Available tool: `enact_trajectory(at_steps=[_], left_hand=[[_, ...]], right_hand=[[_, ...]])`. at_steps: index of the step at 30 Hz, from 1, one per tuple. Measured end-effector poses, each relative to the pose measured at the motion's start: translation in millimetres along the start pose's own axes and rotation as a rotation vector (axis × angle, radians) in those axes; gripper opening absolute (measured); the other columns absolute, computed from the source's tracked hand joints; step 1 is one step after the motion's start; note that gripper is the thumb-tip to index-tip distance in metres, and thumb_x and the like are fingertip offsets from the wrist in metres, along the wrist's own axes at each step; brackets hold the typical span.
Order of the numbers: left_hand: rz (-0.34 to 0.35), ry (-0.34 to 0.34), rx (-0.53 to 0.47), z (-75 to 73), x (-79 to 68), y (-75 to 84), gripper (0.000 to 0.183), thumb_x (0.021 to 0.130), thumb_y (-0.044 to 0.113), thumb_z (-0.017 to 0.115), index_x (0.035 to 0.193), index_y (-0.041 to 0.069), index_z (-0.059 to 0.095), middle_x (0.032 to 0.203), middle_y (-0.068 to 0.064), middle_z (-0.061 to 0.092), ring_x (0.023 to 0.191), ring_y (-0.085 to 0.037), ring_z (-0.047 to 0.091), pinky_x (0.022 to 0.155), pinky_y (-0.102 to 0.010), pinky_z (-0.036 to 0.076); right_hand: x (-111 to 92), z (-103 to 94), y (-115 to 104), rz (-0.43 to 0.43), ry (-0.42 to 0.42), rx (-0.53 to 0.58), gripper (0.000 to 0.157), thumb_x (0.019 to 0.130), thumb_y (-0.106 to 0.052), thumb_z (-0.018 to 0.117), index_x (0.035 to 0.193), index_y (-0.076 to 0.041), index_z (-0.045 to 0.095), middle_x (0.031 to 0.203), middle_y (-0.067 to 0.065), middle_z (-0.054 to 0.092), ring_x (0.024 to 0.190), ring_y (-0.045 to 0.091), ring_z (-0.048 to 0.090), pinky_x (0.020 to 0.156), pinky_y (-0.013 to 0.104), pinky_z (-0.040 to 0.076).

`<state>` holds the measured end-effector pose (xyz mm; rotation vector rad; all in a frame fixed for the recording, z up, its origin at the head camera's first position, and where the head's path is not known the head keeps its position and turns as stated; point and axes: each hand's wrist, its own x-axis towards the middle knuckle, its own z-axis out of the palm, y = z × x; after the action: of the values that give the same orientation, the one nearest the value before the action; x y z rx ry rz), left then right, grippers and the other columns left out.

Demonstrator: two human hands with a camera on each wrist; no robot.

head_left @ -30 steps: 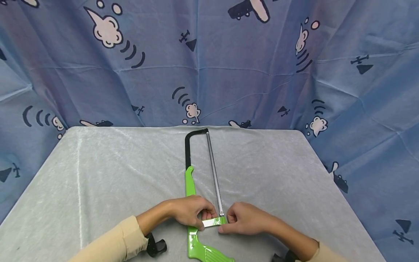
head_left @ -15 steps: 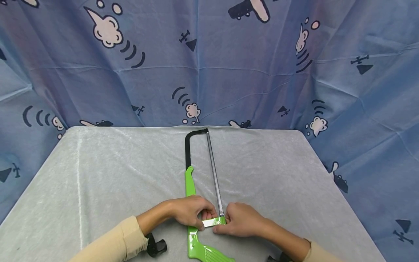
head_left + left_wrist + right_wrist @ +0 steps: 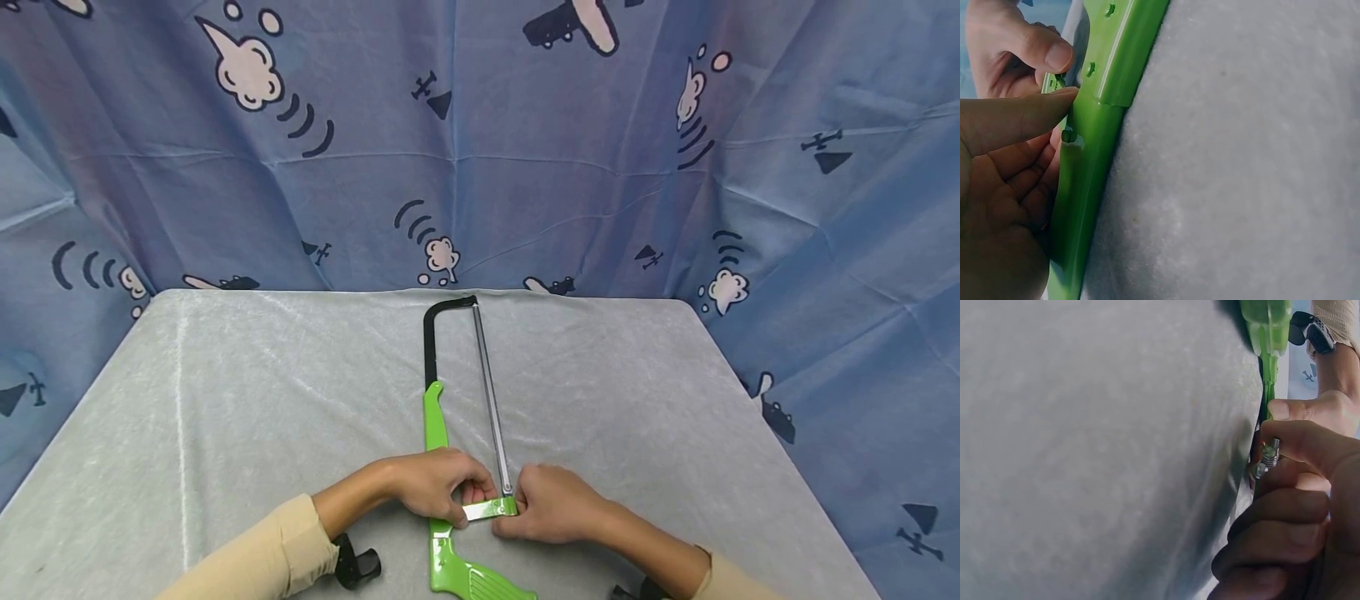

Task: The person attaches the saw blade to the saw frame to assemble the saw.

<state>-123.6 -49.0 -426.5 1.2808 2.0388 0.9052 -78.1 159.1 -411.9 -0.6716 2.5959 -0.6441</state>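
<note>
A hacksaw with a green handle, black front frame and silver blade lies on the cloth-covered table. My left hand pinches the saw's short green arm near the handle, thumb on the near side and fingers behind. At the blade end of that arm, my right hand has its thumb and curled fingers around a small silver wing nut on a threaded screw. In the left wrist view the right hand shows behind the green arm. Part of the saw is hidden under the left hand.
Grey plush cloth covers the table. A blue printed curtain hangs along the table's back and sides. Black camera straps sit on both wrists, the left one close to the saw's handle.
My right hand has shifted left onto the end of the green arm, and its thumb has since drawn slightly back to the right. The left hand and hacksaw stay in place.
</note>
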Motion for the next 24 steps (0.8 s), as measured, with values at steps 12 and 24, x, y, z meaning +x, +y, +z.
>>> enact_trajectory(at_steps=[12, 24], left_hand=[[0.015, 0.005, 0.022, 0.3, -0.2, -1.3, 0.034, 0.067, 0.002, 0.071, 0.098, 0.014, 0.064, 0.08, 0.009, 0.058, 0.075, 0.0, 0.053, 0.069, -0.014, 0.044], [0.014, 0.0, 0.015, -0.4, -0.4, -0.6, 0.033, 0.068, 0.003, 0.07, 0.098, 0.015, 0.064, 0.08, 0.01, 0.057, 0.075, 0.0, 0.053, 0.068, -0.014, 0.044]], right_hand=[[0.9, -3.9, 8.6, -0.035, -0.153, 0.258, 0.041, 0.076, -0.026, 0.066, 0.042, -0.01, 0.049, 0.035, -0.014, 0.036, 0.033, -0.004, 0.027, 0.034, 0.018, 0.021], [4.6, -3.0, 23.2, -0.125, -0.303, 0.468, 0.037, 0.084, -0.021, 0.061, 0.053, 0.0, 0.062, 0.041, 0.003, 0.053, 0.034, -0.003, 0.032, 0.034, 0.019, 0.018]])
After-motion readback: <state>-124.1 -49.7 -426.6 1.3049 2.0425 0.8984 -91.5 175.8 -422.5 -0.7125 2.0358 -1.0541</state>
